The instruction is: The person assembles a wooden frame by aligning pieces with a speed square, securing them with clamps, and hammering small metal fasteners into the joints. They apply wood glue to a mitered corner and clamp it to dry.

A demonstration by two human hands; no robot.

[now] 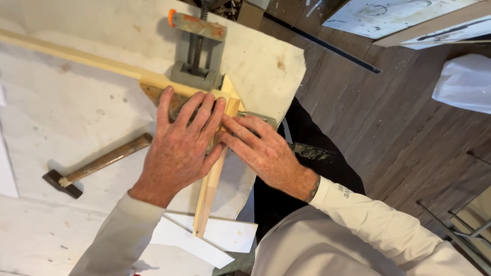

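Two pale wooden strips meet at a corner: a long strip running from the far left, and a shorter strip running toward me. A grey corner clamp with a threaded screw and orange cap holds the joint. My left hand lies flat over the joint, fingers spread across the clamp base and both strips. My right hand rests beside it, fingertips pressing the shorter strip just below the corner. Neither hand grips anything.
A hammer with a wooden handle lies left of my left hand on the white worktable. White card pieces sit under the strip's near end. Dark wood floor to the right, with boards and a white bag.
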